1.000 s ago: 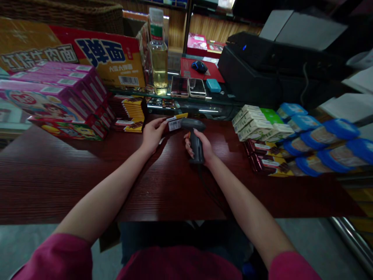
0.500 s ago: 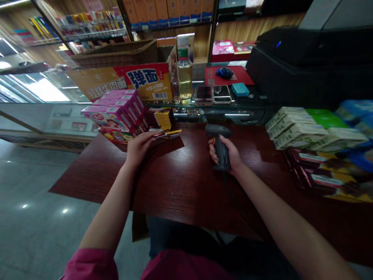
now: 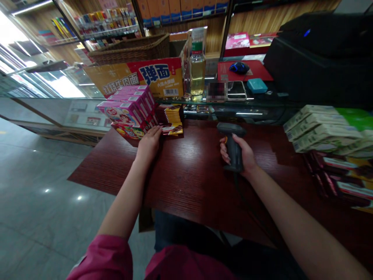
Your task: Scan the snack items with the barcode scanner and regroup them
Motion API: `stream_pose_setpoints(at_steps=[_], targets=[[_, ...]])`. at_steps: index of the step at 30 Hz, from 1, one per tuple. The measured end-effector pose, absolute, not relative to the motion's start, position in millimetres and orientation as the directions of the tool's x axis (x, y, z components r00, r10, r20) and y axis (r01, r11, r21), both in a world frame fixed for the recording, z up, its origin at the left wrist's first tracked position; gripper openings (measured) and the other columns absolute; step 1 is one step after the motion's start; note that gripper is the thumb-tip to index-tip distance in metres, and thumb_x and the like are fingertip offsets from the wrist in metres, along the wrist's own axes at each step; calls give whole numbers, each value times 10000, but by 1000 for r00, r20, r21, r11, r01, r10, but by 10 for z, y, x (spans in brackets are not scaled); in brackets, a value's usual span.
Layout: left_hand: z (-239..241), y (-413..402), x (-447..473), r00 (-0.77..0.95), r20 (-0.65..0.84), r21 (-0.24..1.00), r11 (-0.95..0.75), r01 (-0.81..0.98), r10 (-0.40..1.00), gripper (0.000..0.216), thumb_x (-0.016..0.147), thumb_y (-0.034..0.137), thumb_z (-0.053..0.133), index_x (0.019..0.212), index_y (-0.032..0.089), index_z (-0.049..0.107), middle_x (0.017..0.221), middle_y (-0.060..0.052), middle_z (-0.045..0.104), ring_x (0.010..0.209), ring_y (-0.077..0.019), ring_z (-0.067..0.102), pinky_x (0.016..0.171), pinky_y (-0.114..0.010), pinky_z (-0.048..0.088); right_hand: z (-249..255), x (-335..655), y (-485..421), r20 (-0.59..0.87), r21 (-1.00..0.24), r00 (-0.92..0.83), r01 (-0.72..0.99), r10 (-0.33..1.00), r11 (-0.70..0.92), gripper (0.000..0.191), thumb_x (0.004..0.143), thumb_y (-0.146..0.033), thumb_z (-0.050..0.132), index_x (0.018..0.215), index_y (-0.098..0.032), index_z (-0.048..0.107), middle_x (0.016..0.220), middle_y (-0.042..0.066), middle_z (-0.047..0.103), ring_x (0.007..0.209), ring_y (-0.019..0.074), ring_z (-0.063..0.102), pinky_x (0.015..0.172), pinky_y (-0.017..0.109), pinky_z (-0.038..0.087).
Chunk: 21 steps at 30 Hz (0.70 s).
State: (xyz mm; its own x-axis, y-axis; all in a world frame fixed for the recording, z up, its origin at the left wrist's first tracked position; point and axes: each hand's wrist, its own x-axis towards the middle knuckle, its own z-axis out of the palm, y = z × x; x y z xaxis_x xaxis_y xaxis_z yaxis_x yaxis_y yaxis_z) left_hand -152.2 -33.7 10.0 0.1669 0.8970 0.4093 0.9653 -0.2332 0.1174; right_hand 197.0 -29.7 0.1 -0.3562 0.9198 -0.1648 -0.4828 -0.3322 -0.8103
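Observation:
My left hand (image 3: 149,142) lies low over the table, its fingers stretched forward and fairly flat. Its fingertips touch the left end of a brown-and-yellow snack packet (image 3: 174,129), which lies flat in front of a stack of similar packets (image 3: 171,114). Pink snack boxes (image 3: 129,107) stand close behind and left of this hand, above a red box row. My right hand (image 3: 247,155) is wrapped round the handle of a dark grey barcode scanner (image 3: 234,149), held upright over the table with its cable hanging down.
Cartons (image 3: 320,128) and dark snack packets (image 3: 340,175) are piled at the right. Behind the wooden table (image 3: 186,182) is a glass counter with a bottle (image 3: 198,74), a noodle carton (image 3: 163,83), phones (image 3: 237,90), a mouse (image 3: 239,67) and a black machine (image 3: 320,70).
The snack packet, tilted in my left hand before, now lies flat by its stack, and that hand has drawn slightly left. The view has swung left. My right hand still holds the scanner.

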Motion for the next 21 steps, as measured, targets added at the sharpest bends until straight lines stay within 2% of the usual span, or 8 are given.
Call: stream_pose_setpoints(at_steps=[2, 4, 7, 10, 14, 21], targets=[[130, -376, -1338, 204, 432, 70, -259, 963, 878, 499, 977, 114, 428, 1446, 119, 596, 1481, -150, 616, 1422, -286, 546, 1193, -446, 441, 4, 1970, -301, -164, -814, -349, -481, 923, -326, 386, 833, -554, 708, 901, -177, 661, 676, 1, 554, 478, 109, 461, 346, 212, 375], [141, -420, -1136, 240, 423, 47, -286, 957, 874, 487, 1005, 204, 460, 1479, 179, 572, 1467, -134, 631, 1387, -307, 571, 1156, -484, 458, 11, 1970, -306, -161, -821, -347, -473, 924, -321, 367, 859, -546, 681, 898, -183, 656, 679, 8, 547, 481, 116, 459, 347, 221, 375], [117, -460, -923, 220, 388, 37, -254, 966, 895, 470, 1010, 279, 494, 1469, 230, 583, 1444, -136, 647, 1334, -339, 598, 1103, -518, 474, 28, 1970, -315, -151, -832, -347, -462, 926, -309, 351, 877, -541, 660, 901, -191, 655, 691, 11, 532, 485, 122, 451, 348, 229, 382], [69, -462, -883, 152, 393, 54, -188, 981, 907, 447, 1002, 277, 501, 1431, 215, 612, 1439, -151, 646, 1359, -356, 572, 1128, -535, 444, 41, 1970, -320, -159, -830, -346, -460, 925, -315, 344, 870, -540, 667, 901, -198, 657, 696, 10, 531, 487, 122, 444, 344, 227, 378], [2, -430, -959, 106, 404, 52, -138, 989, 909, 478, 996, 289, 510, 1460, 188, 571, 1470, -170, 615, 1411, -372, 528, 1148, -545, 429, 43, 1971, -319, -187, -825, -343, -455, 921, -337, 363, 847, -547, 690, 894, -188, 668, 694, 11, 538, 490, 118, 452, 344, 223, 383], [-52, -342, -1079, 159, 360, 61, -194, 979, 919, 515, 987, 271, 515, 1487, 147, 528, 1530, -172, 558, 1470, -366, 461, 1115, -496, 491, 32, 1978, -312, -170, -833, -343, -450, 924, -321, 349, 877, -549, 663, 900, -201, 650, 689, 13, 536, 486, 125, 462, 347, 224, 382]])
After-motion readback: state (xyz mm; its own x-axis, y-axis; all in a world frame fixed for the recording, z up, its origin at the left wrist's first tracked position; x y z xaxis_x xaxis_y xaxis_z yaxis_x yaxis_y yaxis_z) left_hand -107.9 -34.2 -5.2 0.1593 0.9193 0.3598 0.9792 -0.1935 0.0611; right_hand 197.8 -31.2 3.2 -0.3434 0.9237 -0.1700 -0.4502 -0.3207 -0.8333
